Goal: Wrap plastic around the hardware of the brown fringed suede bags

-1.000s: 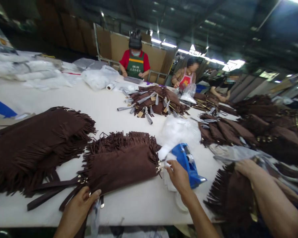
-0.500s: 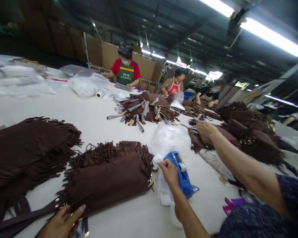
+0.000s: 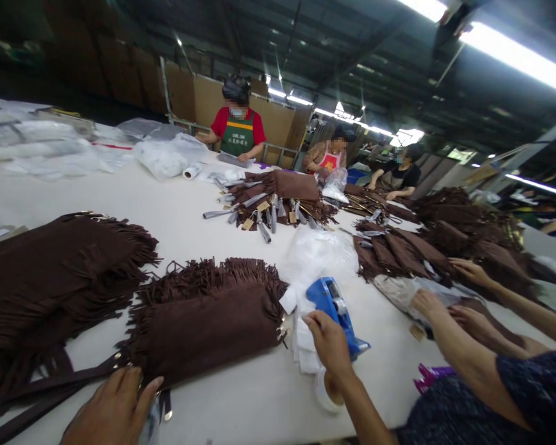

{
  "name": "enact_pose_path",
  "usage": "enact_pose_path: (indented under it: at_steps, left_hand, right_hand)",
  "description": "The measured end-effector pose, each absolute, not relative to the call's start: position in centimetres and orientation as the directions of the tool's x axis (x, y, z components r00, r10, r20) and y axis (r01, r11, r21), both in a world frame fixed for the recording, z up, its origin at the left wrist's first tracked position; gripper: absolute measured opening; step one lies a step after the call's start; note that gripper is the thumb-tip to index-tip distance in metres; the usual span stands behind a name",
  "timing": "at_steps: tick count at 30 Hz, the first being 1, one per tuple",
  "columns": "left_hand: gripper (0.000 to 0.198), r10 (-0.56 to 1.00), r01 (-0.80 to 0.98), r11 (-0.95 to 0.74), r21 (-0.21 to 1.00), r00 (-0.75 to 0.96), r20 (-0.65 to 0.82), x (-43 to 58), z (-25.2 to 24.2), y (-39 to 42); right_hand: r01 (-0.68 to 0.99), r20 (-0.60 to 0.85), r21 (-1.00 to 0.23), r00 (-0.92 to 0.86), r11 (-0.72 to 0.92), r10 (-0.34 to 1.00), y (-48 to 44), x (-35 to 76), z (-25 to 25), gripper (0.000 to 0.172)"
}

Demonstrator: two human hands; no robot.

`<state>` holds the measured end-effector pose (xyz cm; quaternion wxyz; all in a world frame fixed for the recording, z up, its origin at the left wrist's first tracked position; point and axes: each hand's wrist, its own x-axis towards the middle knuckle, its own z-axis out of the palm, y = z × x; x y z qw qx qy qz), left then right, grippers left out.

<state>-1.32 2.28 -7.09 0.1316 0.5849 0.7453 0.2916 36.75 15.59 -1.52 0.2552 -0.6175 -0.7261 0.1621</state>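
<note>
Fringe (image 3: 248, 272) edges the oblong, suede-like bag (image 3: 208, 327) near left hand (image 3: 111, 406) and right hand (image 3: 330, 341); can't tell either grip

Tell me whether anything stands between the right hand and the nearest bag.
White slips lie in the gap between the right hand and the nearest bag; no other obstacle is visible there.

right grip (image 3: 328, 340) drawn back, co-worker's hand (image 3: 427, 304) too
</note>
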Motion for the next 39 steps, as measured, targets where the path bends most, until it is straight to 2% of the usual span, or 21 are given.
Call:
enact_pose_path:
  at_steps: [2, 4, 5, 7, 8, 10, 13, 17, 21, 26, 32, 39]
  left_hand:
    - [0.044, 0.947, 0.769, 0.112, 0.630, -0.274, 0.166, 0.4, -4.4, 2.0]
    - [0.052, 0.953, 0.724, 0.092, 0.684, -0.262, 0.149, 2.6, -1.2, 1.6]
    - [0.057, 0.971, 0.709, 0.049, 0.703, -0.198, 0.131, 3.8, 0.2, 1.5]
    - [0.059, 0.995, 0.461, -0.042, 0.886, 0.096, -0.003, 5.9, 2.3, 1.3]
    - [0.054, 0.972, 0.309, 0.004, 0.951, 0.221, -0.075, 6.6, 2.6, 1.1]
    - [0.038, 0.930, 0.025, 0.216, 0.976, 0.299, -0.213, 7.2, 2.1, 0.5]
    - [0.029, 0.926, -0.211, 0.372, 0.904, 0.154, -0.345, 6.2, -0.6, -1.6]
    - [0.032, 0.906, -0.171, 0.413, 0.895, -0.025, -0.423, 3.0, -3.8, -5.9]
    - [0.030, 0.886, -0.065, 0.422, 0.904, -0.182, -0.427, 1.1, -3.5, -9.9]
    - [0.040, 0.868, -0.049, 0.451, 0.891, -0.206, -0.451, 0.1, -3.4, -12.8]
    - [0.045, 0.800, -0.341, 0.476, 0.810, -0.214, -0.560, -2.1, -7.6, -16.9]
    - [0.044, 0.750, -0.304, 0.510, 0.805, -0.301, -0.589, -3.4, -8.2, -20.3]
  right_hand:
    - [0.770, 0.134, -0.593, -0.197, 0.238, 0.971, 12.5, 34.7, 0.4, 0.025]
    - [0.654, 0.026, -0.702, -0.374, 0.283, 0.927, 9.2, 32.1, 2.6, 0.020]
    - [0.574, -0.037, -0.774, -0.463, 0.268, 0.886, 7.9, 30.9, 3.7, 0.018]
    - [0.426, -0.115, -0.888, -0.564, 0.170, 0.818, 6.2, 29.0, 5.3, 0.019]
    - [0.369, -0.136, -0.923, -0.580, 0.111, 0.803, 5.9, 28.4, 5.7, 0.022]
    - [0.309, -0.162, -0.951, -0.545, 0.018, 0.823, 6.0, 27.6, 5.4, 0.028]
    - [0.315, -0.181, -0.948, -0.430, -0.041, 0.885, 6.8, 27.0, 2.9, 0.031]
    - [0.363, -0.163, -0.931, -0.364, -0.022, 0.917, 6.4, 25.4, -1.3, 0.036]
    - [0.305, -0.223, -0.949, -0.454, -0.085, 0.863, 4.7, 22.5, -3.9, 0.035]
    - [0.275, -0.304, -0.946, -0.566, -0.172, 0.767, 3.5, 19.4, -4.9, 0.035]
    - [0.336, -0.272, -0.938, -0.564, -0.084, 0.779, 3.4, 18.3, -5.8, 0.035]
    - [0.448, -0.239, -0.893, -0.549, 0.041, 0.801, 2.5, 18.0, -5.6, 0.039]
